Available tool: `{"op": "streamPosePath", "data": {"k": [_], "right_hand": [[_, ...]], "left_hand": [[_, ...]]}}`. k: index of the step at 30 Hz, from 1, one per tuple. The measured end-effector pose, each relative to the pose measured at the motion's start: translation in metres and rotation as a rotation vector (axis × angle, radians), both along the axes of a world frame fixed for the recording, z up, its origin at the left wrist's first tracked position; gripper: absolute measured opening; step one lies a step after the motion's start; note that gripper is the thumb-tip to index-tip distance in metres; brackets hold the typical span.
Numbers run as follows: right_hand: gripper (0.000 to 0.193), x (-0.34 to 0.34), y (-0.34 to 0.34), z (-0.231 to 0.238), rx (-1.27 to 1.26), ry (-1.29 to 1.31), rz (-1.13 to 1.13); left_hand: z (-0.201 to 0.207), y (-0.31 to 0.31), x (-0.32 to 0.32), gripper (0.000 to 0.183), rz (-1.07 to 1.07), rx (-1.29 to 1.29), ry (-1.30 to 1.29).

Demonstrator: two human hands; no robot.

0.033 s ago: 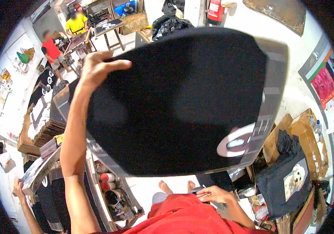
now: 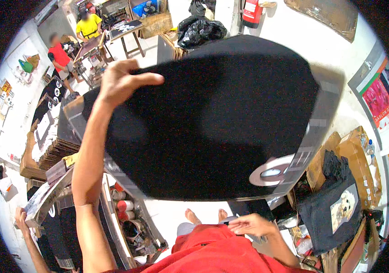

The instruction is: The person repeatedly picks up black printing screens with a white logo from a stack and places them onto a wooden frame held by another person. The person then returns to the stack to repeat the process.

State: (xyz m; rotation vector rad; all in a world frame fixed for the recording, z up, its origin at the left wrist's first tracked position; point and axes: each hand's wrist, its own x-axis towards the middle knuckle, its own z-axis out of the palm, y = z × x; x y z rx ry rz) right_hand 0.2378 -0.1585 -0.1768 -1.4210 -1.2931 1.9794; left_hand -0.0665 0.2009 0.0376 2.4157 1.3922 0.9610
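Note:
A large black cloth panel (image 2: 212,118) on a board fills the middle of the view, with pale, partly see-through margins. An oval white and pinkish print (image 2: 271,173) shows near its lower right corner. My left hand (image 2: 128,82) grips the panel's upper left edge, the thumb lying on the black face and the other fingers partly hidden behind the edge. My right hand (image 2: 253,225) hovers before my red shirt (image 2: 217,245), its fingers stretched forward and slightly blurred. Nothing shows in it.
At lower left another person's hand (image 2: 20,218) rests on a frame (image 2: 37,214). Red-capped containers (image 2: 124,205) stand in a trough nearby. A dark shirt with a dog print (image 2: 331,214) hangs at right beside cardboard (image 2: 360,159). Two people (image 2: 89,28) work at far left.
My left hand and the upper part of the black cloth panel have shifted slightly right. The panel's lower edge has risen a little. My right hand's fingers have lifted and straightened slightly.

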Motion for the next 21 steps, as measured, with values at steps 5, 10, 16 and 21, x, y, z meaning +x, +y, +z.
{"op": "streamPosePath", "data": {"k": [5,10,16,21], "right_hand": [[0.059,-0.019,0.087,0.148,1.434,-0.938,-0.272],[0.045,-0.061,0.168,0.101,0.704,-0.954,0.214],[0.037,-0.096,0.227,-0.025,0.824,-0.763,0.148],[0.037,-0.120,0.260,-0.111,0.713,-0.839,0.083]], "left_hand": [[-0.059,-0.034,0.039,0.047,-0.399,0.344,-0.008],[-0.125,-0.062,0.041,0.048,-0.632,0.382,0.119],[-0.207,-0.042,-0.002,0.051,-0.335,0.236,0.157],[-0.344,-0.096,-0.065,0.058,0.045,-0.214,-0.150]]}}
